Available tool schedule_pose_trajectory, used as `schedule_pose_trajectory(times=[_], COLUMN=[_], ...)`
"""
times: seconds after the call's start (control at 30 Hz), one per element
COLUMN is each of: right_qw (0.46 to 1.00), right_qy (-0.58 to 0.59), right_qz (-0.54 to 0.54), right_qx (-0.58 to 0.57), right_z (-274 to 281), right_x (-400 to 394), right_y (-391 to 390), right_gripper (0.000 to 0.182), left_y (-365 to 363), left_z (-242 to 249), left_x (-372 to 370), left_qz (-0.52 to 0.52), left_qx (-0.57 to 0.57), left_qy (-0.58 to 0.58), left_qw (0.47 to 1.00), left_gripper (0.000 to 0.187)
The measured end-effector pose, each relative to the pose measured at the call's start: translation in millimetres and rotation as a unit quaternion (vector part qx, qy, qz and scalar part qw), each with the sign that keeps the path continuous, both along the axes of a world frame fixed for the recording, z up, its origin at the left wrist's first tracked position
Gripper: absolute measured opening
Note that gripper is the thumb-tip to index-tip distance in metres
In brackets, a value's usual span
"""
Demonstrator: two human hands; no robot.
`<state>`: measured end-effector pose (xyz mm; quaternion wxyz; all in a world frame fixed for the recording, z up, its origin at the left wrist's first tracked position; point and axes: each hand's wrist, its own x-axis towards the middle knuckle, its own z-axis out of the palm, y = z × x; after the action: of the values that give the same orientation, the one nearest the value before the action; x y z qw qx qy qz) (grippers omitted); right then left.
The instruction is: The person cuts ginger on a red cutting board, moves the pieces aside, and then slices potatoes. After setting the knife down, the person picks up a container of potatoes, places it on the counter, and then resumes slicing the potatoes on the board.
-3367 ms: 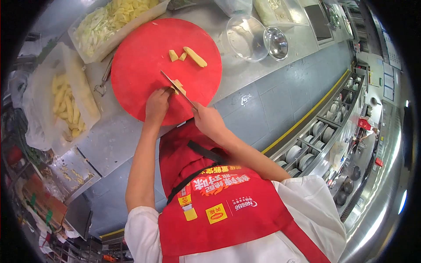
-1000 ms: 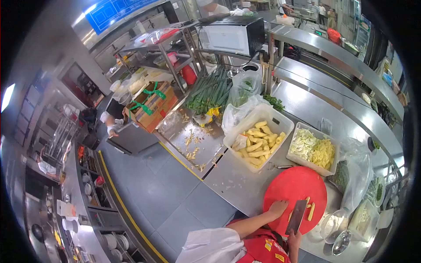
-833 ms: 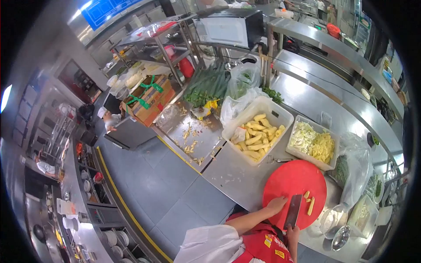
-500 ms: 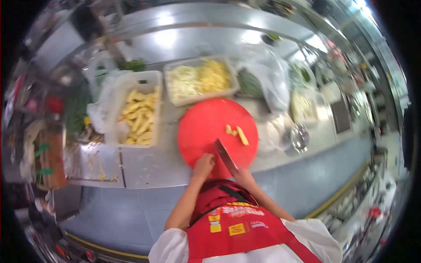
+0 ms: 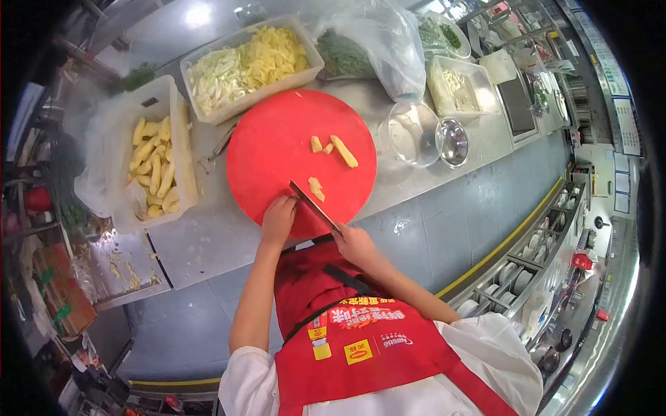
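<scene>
On the round red chopping board [image 5: 270, 145], my right hand [image 5: 352, 243] grips a kitchen knife [image 5: 316, 207], its blade slanting toward the board's lower left. Close against the blade's tip end, my left hand [image 5: 279, 217] rests on the board with curled fingers; whatever lies under them is hidden. Just beyond the blade are a few pale yellow cut slices [image 5: 316, 188]. Farther up the board lie a long peeled yellow piece [image 5: 345, 152] and small chunks [image 5: 317, 144] of similar colour.
At left stands a plastic tub [image 5: 182, 149] of peeled yellow pieces. Behind the board sits a container [image 5: 254, 97] of shredded white and yellow food. To the right are a clear bowl [image 5: 409, 156], a metal bowl [image 5: 452, 142] and a plastic bag [image 5: 399, 59] by greens.
The view has turned and shifted, and is sharper now. Cut slices now show beside the blade where bare board was before. Both hands stay at the board's near side, the right still on the knife.
</scene>
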<state>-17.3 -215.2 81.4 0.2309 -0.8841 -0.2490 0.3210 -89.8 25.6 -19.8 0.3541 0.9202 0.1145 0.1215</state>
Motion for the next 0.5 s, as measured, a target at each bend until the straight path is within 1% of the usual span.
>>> schedule_pose_trajectory(times=[0.03,0.13,0.23,0.37,0.43,0.5], right_qw=[1.000,1.000,0.999,1.000,1.000,1.000], right_qy=[-0.003,-0.018,-0.017,-0.006,0.002,-0.004], right_qz=[0.000,0.011,0.013,0.012,-0.001,0.000], right_qx=[0.008,0.009,0.026,-0.006,-0.010,0.011], right_z=[2.5,10.9,-0.2,-3.1,-6.8,-19.0], right_x=[-0.8,-0.9,-0.4,2.5,3.7,7.2], right_y=[0.6,4.6,2.6,6.3,14.0,26.9], right_gripper=[0.030,0.030,0.031,0.030,0.029,0.029], left_y=[0.9,2.3,6.3,4.8,3.8,3.3], left_z=[1.5,6.1,6.0,1.3,0.0,-2.1], left_x=[0.2,0.0,2.1,0.5,0.6,1.1], left_qz=[-0.003,-0.003,-0.021,-0.012,-0.005,0.003], left_qx=[0.004,-0.007,-0.007,0.000,-0.014,-0.016], left_qy=[-0.016,-0.004,-0.005,-0.002,0.000,-0.010], left_qw=[1.000,1.000,1.000,1.000,1.000,1.000], left_gripper=[0.018,0.020,0.020,0.020,0.020,0.019])
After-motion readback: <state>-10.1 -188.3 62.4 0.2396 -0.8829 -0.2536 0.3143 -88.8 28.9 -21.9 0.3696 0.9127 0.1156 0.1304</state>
